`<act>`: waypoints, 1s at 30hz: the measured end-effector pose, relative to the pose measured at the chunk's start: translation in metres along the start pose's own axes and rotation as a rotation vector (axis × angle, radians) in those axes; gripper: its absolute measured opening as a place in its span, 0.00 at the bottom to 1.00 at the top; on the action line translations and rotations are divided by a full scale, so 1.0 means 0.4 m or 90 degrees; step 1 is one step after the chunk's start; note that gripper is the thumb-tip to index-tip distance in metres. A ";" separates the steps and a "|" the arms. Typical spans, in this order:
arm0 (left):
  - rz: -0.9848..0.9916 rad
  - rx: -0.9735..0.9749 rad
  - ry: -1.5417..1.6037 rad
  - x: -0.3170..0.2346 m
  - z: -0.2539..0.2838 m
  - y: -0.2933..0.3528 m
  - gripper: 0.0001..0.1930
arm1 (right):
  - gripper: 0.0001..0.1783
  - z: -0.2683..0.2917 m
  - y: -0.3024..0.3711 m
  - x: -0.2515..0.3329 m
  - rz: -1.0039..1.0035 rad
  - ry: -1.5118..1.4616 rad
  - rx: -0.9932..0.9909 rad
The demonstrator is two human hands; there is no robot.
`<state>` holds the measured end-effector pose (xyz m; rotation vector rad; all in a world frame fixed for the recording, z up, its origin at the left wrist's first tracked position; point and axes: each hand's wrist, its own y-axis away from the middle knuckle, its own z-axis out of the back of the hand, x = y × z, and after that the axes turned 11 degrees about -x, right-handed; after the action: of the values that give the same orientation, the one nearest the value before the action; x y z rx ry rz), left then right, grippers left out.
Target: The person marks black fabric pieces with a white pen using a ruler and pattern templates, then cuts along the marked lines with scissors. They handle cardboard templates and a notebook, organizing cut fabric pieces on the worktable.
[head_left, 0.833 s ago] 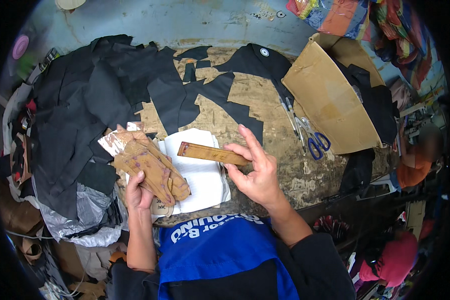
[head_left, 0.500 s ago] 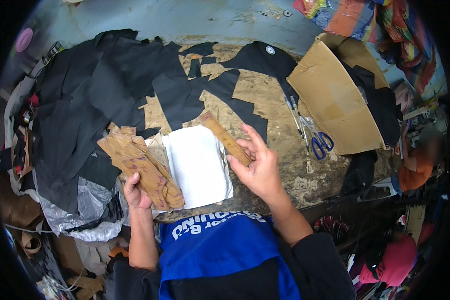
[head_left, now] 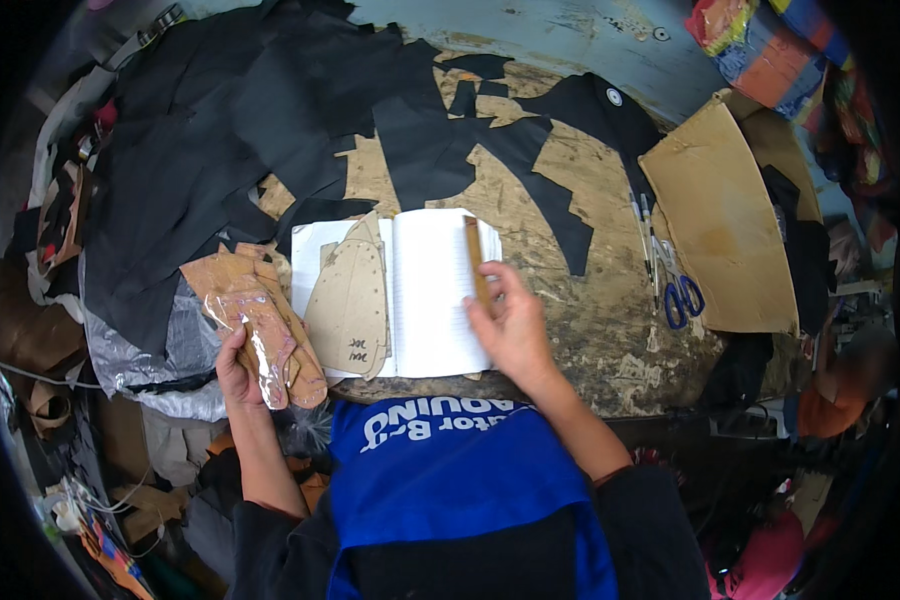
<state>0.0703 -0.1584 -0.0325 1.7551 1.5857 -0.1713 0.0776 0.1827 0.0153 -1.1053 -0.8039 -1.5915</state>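
A stack of flat brown cardboard pattern pieces [head_left: 255,320], shiny on top and marked in purple, is gripped at its lower edge by my left hand [head_left: 238,370]. My right hand [head_left: 515,325] holds a narrow brown pattern strip [head_left: 473,245] between thumb and fingers, over the right edge of the open notebook [head_left: 430,290]. Lined white paper shows on the notebook's right page. On its left page lie tan card patterns [head_left: 348,300], rounded, with rows of small holes and some handwriting.
Black sheet material [head_left: 270,110] covers the table's left and back, with cut scraps [head_left: 425,150] in the middle. Pens [head_left: 648,240] and blue-handled scissors [head_left: 682,300] lie right, beside a cardboard box [head_left: 720,220]. Crumpled clear plastic [head_left: 170,340] hangs at the left edge. A person in orange [head_left: 832,400] is far right.
The left-hand stack has moved left, off the notebook, uncovering the tan patterns on the left page. The right-hand strip has turned more upright. The whole view has shifted.
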 end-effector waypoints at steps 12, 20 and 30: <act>0.076 0.037 0.033 0.091 -0.017 -0.026 0.28 | 0.22 0.056 -0.045 -0.071 0.012 -0.031 -0.253; 0.196 0.216 0.136 0.272 -0.125 -0.066 0.23 | 0.12 0.023 0.019 -0.020 0.439 0.172 -0.109; 0.235 0.268 0.186 0.283 -0.122 -0.080 0.28 | 0.11 -0.027 0.068 -0.055 0.388 0.341 0.082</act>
<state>0.0485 -0.0403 -0.0747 2.4642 1.4604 -0.0730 0.1025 0.1730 -0.0097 -0.6840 -0.1749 -1.2015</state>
